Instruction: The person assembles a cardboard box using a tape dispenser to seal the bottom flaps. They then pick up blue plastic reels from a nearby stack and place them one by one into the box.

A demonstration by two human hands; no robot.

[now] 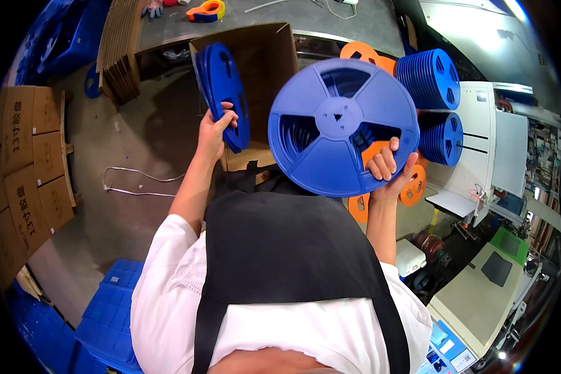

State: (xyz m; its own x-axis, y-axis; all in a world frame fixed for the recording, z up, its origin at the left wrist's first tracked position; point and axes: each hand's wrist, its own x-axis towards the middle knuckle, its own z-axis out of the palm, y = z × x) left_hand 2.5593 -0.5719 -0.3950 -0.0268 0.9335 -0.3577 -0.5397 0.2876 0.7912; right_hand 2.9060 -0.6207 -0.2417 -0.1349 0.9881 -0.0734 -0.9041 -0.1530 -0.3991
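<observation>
My right hand point(386, 165) grips the rim of a large blue plastic reel point(340, 118), its fingers coming through one of the cutouts. The reel faces up toward me, with solid wedges around a hub. In my left hand point(218, 128) are blue reels point(227, 87) seen almost edge-on, at least two pressed together, fingers closed over their near edge. They stand at the left side of an open cardboard box point(268, 53). The big reel hides the box's right part, so most of its inside cannot be made out.
Stacks of blue reels point(430, 78) and orange reels point(412, 187) stand to the right. Beyond the box is a grey table point(243, 25) with a tape dispenser point(206, 11). Flattened cardboard point(115, 53) and stacked cartons point(28, 156) lie left; blue crates point(109, 311) sit lower left. Machines point(480, 293) stand right.
</observation>
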